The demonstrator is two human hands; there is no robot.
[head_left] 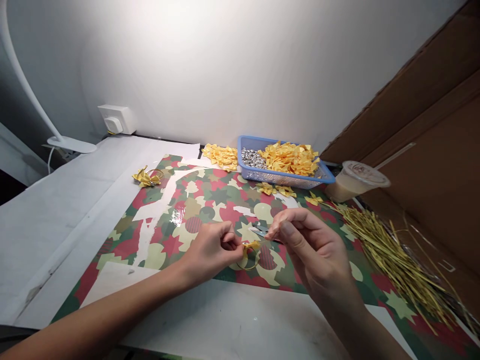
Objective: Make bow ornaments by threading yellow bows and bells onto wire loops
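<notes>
My left hand (212, 250) pinches a small yellow ribbon bow with a gold loop (250, 252) just above the patterned sheet (210, 200). My right hand (307, 245) is close beside it, fingers curled and pinched at the tips toward the bow; what it grips is too small to see. A metal tool like small snips (258, 230) lies on the sheet just behind the hands.
A blue basket (285, 177) at the back holds yellow bows and silver bits. More yellow bows (223, 156) lie beside it. A finished bow (147, 176) sits far left. Gold ties (393, 250) pile at right by a lidded cup (354, 180). Lamp base (71, 144) and socket (114, 120) stand at the back left.
</notes>
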